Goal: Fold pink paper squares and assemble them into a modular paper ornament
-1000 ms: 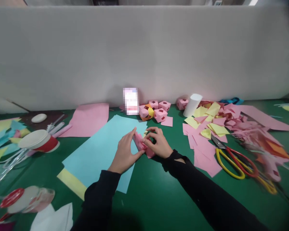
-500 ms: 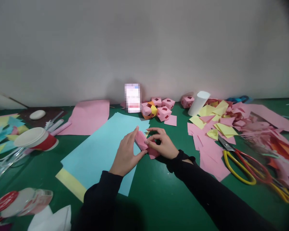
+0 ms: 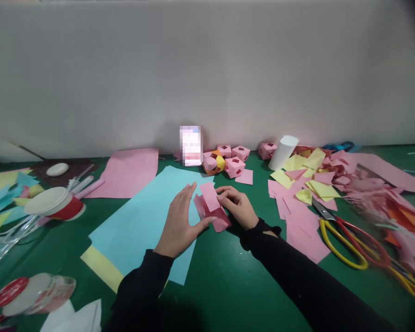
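A pink folded paper piece [image 3: 210, 197] with raised flaps stands between my hands over the green table [image 3: 224, 281]. My right hand [image 3: 240, 208] pinches one of its flaps between thumb and fingertips. On the other side my left hand [image 3: 180, 223] has its fingers stretched out and its thumb spread, with the thumb tip at the lower edge of the piece; whether it touches is hard to tell. Light blue paper sheets [image 3: 134, 226] lie under and beside my left hand.
Pink paper cubes [image 3: 234, 167] and a lit phone [image 3: 191, 145] stand by the wall. To the right are a white paper roll [image 3: 284, 152], pink scraps [image 3: 302, 230] and scissors [image 3: 344, 230]. A paper cup [image 3: 67, 207] and plastic bottle [image 3: 34, 293] lie at left.
The pink paper piece has gone from pressed together to opened out, one flap now upright. My left fingers have moved off it to the left; my right hand has shifted slightly right.
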Demonstrator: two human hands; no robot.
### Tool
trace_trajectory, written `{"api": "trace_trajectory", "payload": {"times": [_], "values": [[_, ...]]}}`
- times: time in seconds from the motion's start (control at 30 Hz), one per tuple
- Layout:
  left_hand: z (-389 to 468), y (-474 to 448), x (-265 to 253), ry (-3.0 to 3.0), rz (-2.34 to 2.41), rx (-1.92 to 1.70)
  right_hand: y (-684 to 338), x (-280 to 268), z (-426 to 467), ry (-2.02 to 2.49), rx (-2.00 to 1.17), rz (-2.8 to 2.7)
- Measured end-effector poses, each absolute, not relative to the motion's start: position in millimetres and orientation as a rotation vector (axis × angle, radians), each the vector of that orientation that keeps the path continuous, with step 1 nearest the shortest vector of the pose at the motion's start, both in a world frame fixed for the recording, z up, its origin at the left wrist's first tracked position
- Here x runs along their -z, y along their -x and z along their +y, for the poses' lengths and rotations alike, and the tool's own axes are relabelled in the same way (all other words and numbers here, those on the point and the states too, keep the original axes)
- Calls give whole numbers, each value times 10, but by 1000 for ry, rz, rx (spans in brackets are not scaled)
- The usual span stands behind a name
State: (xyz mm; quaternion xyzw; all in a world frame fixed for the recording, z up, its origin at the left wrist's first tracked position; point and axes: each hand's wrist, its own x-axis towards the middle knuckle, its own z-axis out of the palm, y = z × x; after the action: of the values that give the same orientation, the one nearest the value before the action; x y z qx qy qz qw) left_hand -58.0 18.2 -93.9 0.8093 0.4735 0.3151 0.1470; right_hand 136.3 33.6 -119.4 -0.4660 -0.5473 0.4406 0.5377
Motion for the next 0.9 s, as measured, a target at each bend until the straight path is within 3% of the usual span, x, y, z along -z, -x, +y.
{"api": "trace_trajectory", "payload": {"times": [0.23,0.53,0.9], "values": [[265,450,740,-2317,1313,-1009,-1391,1152,339,1029,-1205,-1169],[346,193,1039,-2416,1218,-1246,-1392,1127,360,991,-1199,-1091],[391,206,1088,-2415,1268,-1116,-1398,1108,338,950,-1237,-1179]]}}
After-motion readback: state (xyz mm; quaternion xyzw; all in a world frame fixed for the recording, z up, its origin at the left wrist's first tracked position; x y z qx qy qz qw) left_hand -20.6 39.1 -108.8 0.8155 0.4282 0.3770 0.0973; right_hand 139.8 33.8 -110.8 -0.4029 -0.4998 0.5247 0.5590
